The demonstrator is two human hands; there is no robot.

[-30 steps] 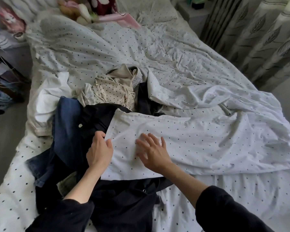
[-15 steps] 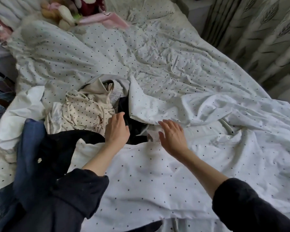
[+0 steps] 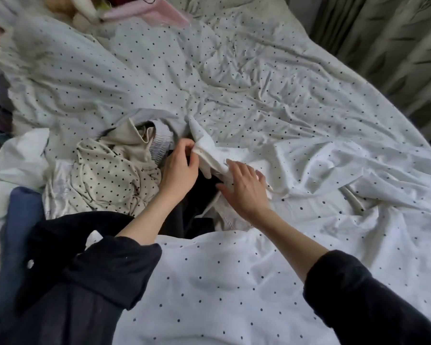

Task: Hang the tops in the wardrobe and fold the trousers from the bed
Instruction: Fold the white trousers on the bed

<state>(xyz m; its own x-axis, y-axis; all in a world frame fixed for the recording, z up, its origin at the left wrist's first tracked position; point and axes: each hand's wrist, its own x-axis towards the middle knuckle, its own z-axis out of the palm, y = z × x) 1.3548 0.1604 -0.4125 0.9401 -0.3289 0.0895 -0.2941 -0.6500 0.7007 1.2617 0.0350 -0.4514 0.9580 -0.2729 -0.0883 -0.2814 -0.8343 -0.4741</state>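
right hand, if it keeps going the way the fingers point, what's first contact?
Right hand points up and away over the bed, fingers spread on the turned-back edge of the dotted duvet. It would likely run into that raised fold first; depth is hard to judge.

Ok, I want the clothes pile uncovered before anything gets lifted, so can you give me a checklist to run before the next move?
1. Left hand has a grip on the dotted duvet edge: ok, thumb and fingers pinch its corner.
2. Right hand free to help: ok, fingers spread flat on the duvet fold.
3. Black garment uncovered: not ok, the duvet hides most of it.
4. Cream dotted top reachable: ok, it lies exposed left of the hands.
5. Blue denim reachable: ok, it lies at the bed's left edge.
6. Garments untangled from each other: cannot tell.
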